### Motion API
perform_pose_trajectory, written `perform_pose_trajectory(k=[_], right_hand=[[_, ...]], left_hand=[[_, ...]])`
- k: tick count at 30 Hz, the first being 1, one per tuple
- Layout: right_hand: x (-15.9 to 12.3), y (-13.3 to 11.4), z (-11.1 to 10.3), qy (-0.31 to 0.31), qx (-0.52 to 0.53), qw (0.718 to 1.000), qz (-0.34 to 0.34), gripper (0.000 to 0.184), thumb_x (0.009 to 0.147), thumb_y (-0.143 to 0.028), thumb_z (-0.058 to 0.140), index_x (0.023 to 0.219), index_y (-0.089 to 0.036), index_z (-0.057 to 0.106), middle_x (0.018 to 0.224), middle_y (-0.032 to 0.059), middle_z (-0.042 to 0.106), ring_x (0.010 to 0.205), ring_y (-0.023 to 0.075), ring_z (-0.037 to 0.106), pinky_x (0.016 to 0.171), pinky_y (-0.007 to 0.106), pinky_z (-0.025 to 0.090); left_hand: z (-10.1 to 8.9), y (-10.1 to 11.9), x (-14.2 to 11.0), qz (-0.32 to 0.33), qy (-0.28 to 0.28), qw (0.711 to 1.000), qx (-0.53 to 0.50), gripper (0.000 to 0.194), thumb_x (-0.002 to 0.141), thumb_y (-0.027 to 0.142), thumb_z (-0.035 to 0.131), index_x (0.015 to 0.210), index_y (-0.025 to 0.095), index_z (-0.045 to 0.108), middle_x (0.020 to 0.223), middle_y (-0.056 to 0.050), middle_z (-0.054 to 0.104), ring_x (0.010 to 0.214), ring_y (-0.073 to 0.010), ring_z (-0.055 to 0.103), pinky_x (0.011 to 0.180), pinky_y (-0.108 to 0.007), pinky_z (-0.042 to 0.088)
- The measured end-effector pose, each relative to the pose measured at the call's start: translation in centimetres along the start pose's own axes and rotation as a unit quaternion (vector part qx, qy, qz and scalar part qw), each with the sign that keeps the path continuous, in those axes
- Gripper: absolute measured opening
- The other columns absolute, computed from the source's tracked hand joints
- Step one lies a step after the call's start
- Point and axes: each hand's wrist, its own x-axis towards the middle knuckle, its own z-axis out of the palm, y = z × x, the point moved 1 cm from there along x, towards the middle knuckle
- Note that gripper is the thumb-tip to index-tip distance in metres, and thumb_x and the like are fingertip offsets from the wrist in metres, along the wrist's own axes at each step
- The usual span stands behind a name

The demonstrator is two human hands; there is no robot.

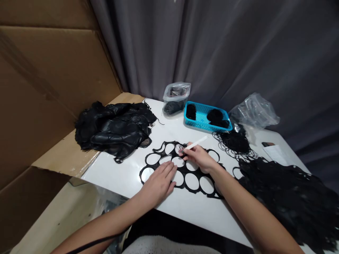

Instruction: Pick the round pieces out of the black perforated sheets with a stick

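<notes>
Pressing flat with its fingers spread, the left hand (159, 184) held down a black cut-out sheet with oval holes (185, 172), which lay at middle of the frame on a white table (127, 176). The right hand (198, 158), nearer the sheet's upper edge, pinched a white stick (196, 142) pointing toward upper right.

No readable text anywhere

The white pen (196, 142) in the right hand (198, 158), in front of the blue plastic basket (208, 116), shows no legible marks; the clear plastic bag (177, 98) left of the basket shows no readable label; the paper sheet (275, 154) right of it is too small to read.
</notes>
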Motion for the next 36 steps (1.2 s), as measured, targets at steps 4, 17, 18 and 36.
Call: perform_pose_trajectory(k=[4, 17, 18, 36], right_hand=[[-2.6, 0.7, 1.5, -0.047, -0.155, 0.986, -0.044, 0.030, 0.086, -0.043, 0.063, 0.075, -0.022, 0.044, 0.077, -0.0004, 0.060, 0.074, 0.0167, 0.058, 0.068, 0.030, 0.046], [-3.6, 1.8, 2.1, -0.039, -0.377, 0.906, -0.190, 0.026, 0.095, -0.021, 0.049, 0.072, -0.023, 0.036, 0.077, -0.0011, 0.049, 0.072, 0.0163, 0.048, 0.068, 0.029, 0.040], [-3.8, 2.1, 2.3, -0.041, -0.396, 0.892, -0.214, 0.025, 0.095, -0.019, 0.047, 0.073, -0.023, 0.038, 0.079, 0.0001, 0.050, 0.074, 0.0169, 0.048, 0.069, 0.030, 0.040], [1.0, -1.1, -9.6, 0.273, 0.060, 0.958, -0.060, 0.023, 0.071, -0.019, 0.077, 0.072, -0.020, 0.055, 0.072, 0.0019, 0.065, 0.069, 0.0168, 0.062, 0.052, 0.023, 0.050]], left_hand=[[0.8, 0.4, 0.0, 0.007, -0.008, 0.999, 0.034, 0.046, 0.094, 0.022, 0.056, 0.136, 0.005, 0.048, 0.137, -0.021, 0.057, 0.132, -0.0337, 0.051, 0.110, -0.047, 0.046], [1.2, 0.2, -0.6, -0.003, -0.004, 1.000, 0.027, 0.045, 0.096, 0.022, 0.052, 0.139, 0.009, 0.047, 0.142, -0.019, 0.054, 0.136, -0.0309, 0.048, 0.111, -0.047, 0.044], [1.2, 0.3, -0.5, -0.003, -0.006, 1.000, 0.030, 0.046, 0.096, 0.022, 0.052, 0.139, 0.009, 0.047, 0.142, -0.020, 0.053, 0.136, -0.0310, 0.048, 0.112, -0.047, 0.044], [-0.3, -1.5, 2.8, -0.014, -0.033, 0.999, -0.007, 0.021, 0.100, 0.027, 0.048, 0.102, 0.017, 0.066, 0.104, -0.009, 0.063, 0.100, -0.0265, 0.060, 0.091, -0.046, 0.050]])
